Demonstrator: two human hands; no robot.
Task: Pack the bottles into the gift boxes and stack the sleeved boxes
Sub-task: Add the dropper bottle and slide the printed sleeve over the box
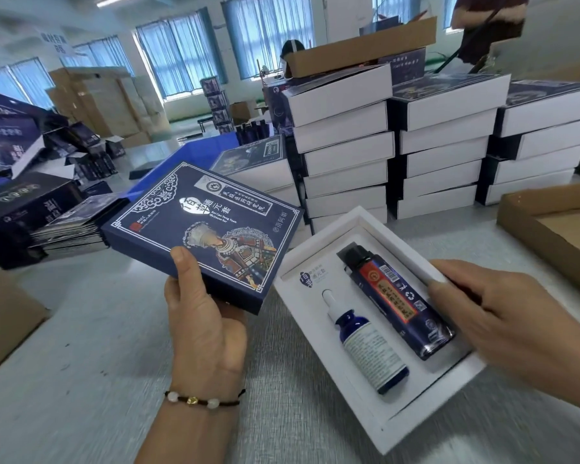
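Note:
A white gift box tray (318, 343) is held tilted above the grey table, its right edge gripped by my right hand (503, 326). Two bottles lie in its cut-outs: a blue dropper bottle (365, 346) on the left and a dark bottle with a black cap and red label (399, 299) on the right. My left hand (198, 316) grips a navy printed sleeve (201, 229), thumb on top, holding it up to the left of the tray. Behind them rise stacks of sleeved boxes (345, 142).
More stacks of sleeved boxes (446, 142) stand at the back right. A flat cardboard tray (549, 229) lies at the right, a cardboard box (4, 316) at the left edge. Flat navy sleeves (71, 226) pile at the left beside a blue bin (188, 155).

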